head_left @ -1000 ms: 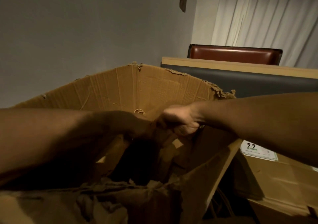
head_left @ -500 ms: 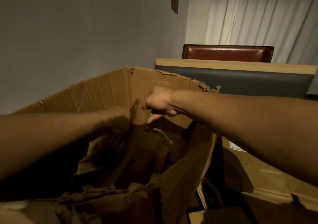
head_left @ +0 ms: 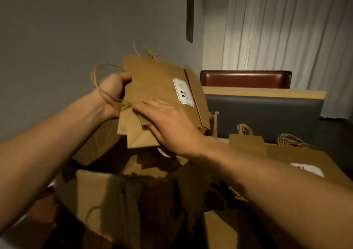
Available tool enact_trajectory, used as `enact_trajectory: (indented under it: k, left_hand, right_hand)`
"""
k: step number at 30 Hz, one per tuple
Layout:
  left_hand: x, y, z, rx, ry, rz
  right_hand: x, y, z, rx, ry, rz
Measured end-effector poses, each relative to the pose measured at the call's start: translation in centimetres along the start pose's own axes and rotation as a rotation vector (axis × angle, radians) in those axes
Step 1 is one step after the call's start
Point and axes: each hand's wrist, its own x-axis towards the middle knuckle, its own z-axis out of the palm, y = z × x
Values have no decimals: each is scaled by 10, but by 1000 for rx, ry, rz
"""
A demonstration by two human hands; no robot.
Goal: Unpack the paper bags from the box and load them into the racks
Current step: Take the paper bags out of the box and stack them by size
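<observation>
- The stack of paper bags [head_left: 158, 88] was held up above the cardboard box [head_left: 99, 197], tilted, its white label [head_left: 183, 92] facing me.
- My left hand [head_left: 112, 93] gripped the stack's left edge, a twine handle [head_left: 103, 88] lying over the wrist.
- My right hand [head_left: 168, 126] lay on the stack with straight fingers.
- More bags [head_left: 298, 159] lay on the right, near the dark bench [head_left: 267, 113].

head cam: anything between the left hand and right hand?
Yes, in the head view: the stack of flat brown paper bags. The left hand grips its left edge; the right hand lies flat on its lower front. Twine handles drape over the left hand.
</observation>
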Motion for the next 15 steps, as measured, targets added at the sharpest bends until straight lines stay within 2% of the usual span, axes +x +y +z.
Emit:
enact_trajectory:
  k: [3, 7, 8, 11, 15]
  left_hand:
    - [-38, 4, 2, -142, -154, 82]
    - [-79, 6, 5, -370, -439, -30]
    - [-87, 6, 8, -388, -450, -57]
    - [-119, 10, 27, -331, -346, -30]
    - [-144, 8, 67, 76, -40, 213]
  right_hand:
    - [-21, -4, -26, -15, -25, -156]
    - [-43, -17, -61, -61, -123, -299]
    - [-47, -19, -68, -75, -146, -328]
    - [-59, -28, -94, -113, -192, -374]
    - [-78, -45, -130, -66, -330, -304]
